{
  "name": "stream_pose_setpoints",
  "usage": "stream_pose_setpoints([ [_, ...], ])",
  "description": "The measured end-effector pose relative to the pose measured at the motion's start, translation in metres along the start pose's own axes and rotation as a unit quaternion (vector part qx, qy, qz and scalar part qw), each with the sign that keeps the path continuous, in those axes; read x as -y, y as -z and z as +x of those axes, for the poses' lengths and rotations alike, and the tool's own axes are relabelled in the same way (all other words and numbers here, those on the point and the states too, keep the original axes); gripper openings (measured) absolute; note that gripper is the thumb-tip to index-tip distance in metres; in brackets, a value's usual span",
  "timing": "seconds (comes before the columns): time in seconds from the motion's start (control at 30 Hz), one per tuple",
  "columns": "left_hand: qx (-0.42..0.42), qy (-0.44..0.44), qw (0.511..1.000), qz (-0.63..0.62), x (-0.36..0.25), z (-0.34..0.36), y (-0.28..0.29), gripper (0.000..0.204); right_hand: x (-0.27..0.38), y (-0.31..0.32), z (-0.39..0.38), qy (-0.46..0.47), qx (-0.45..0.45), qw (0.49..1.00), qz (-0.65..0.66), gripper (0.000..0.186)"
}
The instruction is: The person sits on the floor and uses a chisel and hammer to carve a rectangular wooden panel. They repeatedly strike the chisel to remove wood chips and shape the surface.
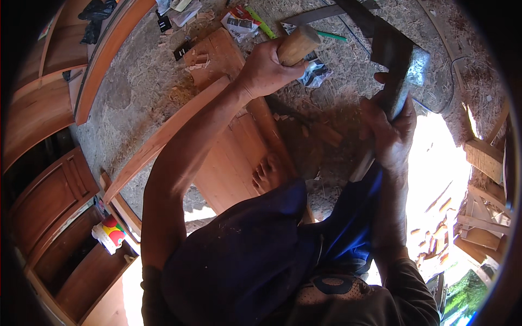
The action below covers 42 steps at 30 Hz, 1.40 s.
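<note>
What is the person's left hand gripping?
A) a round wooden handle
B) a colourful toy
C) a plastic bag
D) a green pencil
A: the left hand is closed around a thick round wooden handle, raised above the wooden board on the ground, while the right hand holds a dark flat tool.

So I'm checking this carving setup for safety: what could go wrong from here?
1. The left hand holds a wooden mallet raised close to the right hand, which grips a dark tool; a mis-hit could strike those fingers.
2. A bare foot rests on the wooden plank below, so a slip or drop could hurt it.
</note>
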State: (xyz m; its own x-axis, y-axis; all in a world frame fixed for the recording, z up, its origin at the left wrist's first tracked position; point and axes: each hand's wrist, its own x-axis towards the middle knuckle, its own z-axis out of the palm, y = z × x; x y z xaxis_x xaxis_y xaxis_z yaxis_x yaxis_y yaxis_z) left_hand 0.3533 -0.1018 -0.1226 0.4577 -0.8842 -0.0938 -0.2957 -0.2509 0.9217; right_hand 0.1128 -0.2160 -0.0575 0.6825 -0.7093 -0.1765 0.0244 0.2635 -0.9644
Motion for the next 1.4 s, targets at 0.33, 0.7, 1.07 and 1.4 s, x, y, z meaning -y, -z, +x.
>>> stream_pose_setpoints([
  [0.33, 0.014, -0.002, 1.000, 0.015, 0.004, 0.002, 0.001, 0.031, -0.014, -0.004, -0.006, -0.080, 0.018, 0.994, -0.068, 0.042],
  [0.7, 0.021, -0.006, 0.999, 0.032, 0.017, 0.017, -0.010, 0.032, 0.005, 0.003, 0.044, 0.078, 0.088, 0.906, -0.407, 0.046],
  [1.07, 0.030, -0.010, 0.997, 0.071, 0.027, 0.017, -0.012, 0.032, -0.020, 0.011, 0.060, 0.057, 0.103, 0.921, -0.371, 0.042],
  [1.4, 0.028, -0.001, 0.998, 0.055, 0.022, 0.014, -0.009, 0.033, -0.020, 0.003, 0.065, 0.057, 0.160, 0.892, -0.419, 0.040],
])
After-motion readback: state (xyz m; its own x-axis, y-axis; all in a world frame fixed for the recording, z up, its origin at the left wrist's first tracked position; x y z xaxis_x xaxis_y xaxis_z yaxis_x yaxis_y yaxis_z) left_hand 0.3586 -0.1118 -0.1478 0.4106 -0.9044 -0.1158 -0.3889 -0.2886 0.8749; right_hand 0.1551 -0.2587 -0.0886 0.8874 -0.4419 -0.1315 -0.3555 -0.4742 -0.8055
